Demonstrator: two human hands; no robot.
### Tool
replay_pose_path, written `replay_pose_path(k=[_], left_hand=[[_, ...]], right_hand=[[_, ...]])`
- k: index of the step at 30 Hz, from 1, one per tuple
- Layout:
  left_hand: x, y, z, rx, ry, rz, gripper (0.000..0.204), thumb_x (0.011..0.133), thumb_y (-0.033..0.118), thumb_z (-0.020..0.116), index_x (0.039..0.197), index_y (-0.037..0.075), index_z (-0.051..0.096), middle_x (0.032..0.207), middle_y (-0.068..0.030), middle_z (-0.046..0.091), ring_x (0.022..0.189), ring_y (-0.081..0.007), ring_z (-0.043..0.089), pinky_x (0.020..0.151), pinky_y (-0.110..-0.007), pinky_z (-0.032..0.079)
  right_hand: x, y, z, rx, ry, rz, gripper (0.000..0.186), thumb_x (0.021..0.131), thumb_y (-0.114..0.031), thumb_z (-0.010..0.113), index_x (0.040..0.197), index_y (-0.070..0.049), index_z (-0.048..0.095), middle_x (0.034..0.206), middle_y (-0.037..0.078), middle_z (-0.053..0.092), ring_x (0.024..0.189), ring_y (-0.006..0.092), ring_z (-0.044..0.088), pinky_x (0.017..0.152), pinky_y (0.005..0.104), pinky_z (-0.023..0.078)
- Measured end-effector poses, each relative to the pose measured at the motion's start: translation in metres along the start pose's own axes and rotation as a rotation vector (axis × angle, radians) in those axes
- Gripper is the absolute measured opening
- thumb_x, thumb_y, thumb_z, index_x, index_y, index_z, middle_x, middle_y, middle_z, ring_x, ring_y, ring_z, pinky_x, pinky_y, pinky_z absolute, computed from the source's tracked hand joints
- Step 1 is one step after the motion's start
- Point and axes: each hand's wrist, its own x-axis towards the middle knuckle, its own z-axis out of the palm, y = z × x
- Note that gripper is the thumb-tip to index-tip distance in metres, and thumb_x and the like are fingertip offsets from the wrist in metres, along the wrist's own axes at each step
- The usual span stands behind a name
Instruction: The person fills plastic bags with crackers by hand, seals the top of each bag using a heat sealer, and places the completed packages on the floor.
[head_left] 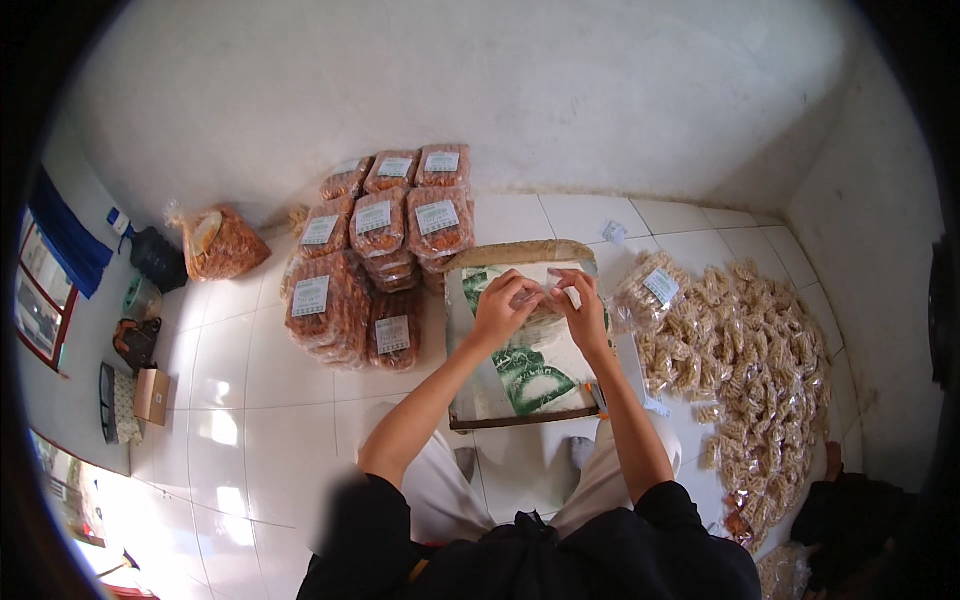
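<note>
Head view: a clear bag [543,330] with pale contents was located on the low table [473,405], toward the table's 12 o'clock edge and between the two hands. Its contents were partly hidden and too small to identify. Taken as clock centre for all bearings below.

Left hand [506,302], at 10 o'clock: fingers curled, tips drawn narrow, pinching plastic at the mouth of the bag. Right hand [582,306], at 2 o'clock: thumb and forefinger close together on the same part; other fingers bent. Exact grip of each fingertip could not be told.

Table: pale cover with green print, brown edging along its far side. An orange-handled tool [598,400] was noted at 5 o'clock, near the table's edge and beside the right forearm.

At 1 o'clock, just beyond the table, a printed slip [614,231] lay on the tiled floor [270,440]. Between 2 and 3 o'clock, a labelled bag [650,293] of pale pieces was next to a broad heap of small pale bundles [765,370], which spread from 3 to 4 o'clock.

Labelled packets [380,235] of reddish-brown food stood in stacks from 9 to 10 o'clock. Farther out, between 9 and 10, sat a large filled sack [225,245]. A cardboard box [152,396] was near 8:30. At 4 o'clock, dark clothing [862,525] of another person was visible.
</note>
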Motion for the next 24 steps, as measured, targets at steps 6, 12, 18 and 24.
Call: replay_pose_path(k=[6, 12, 18, 24], left_hand=[[-0.002, 0.001, 0.003, 0.022, 0.033, -0.023, 0.012, 0.074, 0.010, 0.068, 0.081, 0.006, 0.060, 0.078, -0.0038, 0.057, 0.071, -0.0227, 0.059, 0.061, -0.032, 0.047], [-0.006, 0.004, 0.008, -0.033, 0.026, -0.061, 0.010, 0.075, 0.008, 0.067, 0.082, 0.005, 0.060, 0.079, -0.0047, 0.058, 0.072, -0.0227, 0.060, 0.061, -0.031, 0.047], [0.000, 0.005, 0.016, -0.091, 0.035, -0.088, 0.011, 0.075, 0.008, 0.067, 0.084, 0.004, 0.063, 0.079, -0.0059, 0.059, 0.073, -0.0215, 0.061, 0.063, -0.029, 0.047], [0.001, 0.005, 0.017, -0.147, 0.036, -0.120, 0.009, 0.076, 0.008, 0.067, 0.083, 0.003, 0.063, 0.080, -0.0065, 0.061, 0.074, -0.0201, 0.061, 0.065, -0.029, 0.047]], right_hand=[[-0.008, -0.010, 0.008, 0.182, 0.097, 0.243, 0.005, 0.085, -0.005, 0.058, 0.088, -0.001, 0.056, 0.082, 0.010, 0.062, 0.074, 0.0200, 0.060, 0.068, 0.0290, 0.046], [-0.006, -0.014, 0.019, 0.408, 0.208, 0.328, 0.012, 0.092, -0.009, 0.050, 0.095, -0.002, 0.042, 0.072, 0.008, 0.054, 0.064, 0.0136, 0.055, 0.058, 0.0255, 0.045], [-0.006, -0.002, 0.020, 0.490, 0.276, 0.305, 0.017, 0.093, -0.010, 0.049, 0.096, -0.004, 0.033, 0.080, 0.008, 0.052, 0.060, 0.0117, 0.051, 0.055, 0.0243, 0.045], [0.000, -0.010, 0.010, 0.019, 0.268, 0.180, 0.014, 0.088, -0.004, 0.054, 0.098, -0.002, 0.044, 0.094, 0.012, 0.050, 0.088, 0.0223, 0.049, 0.081, 0.0364, 0.039]])
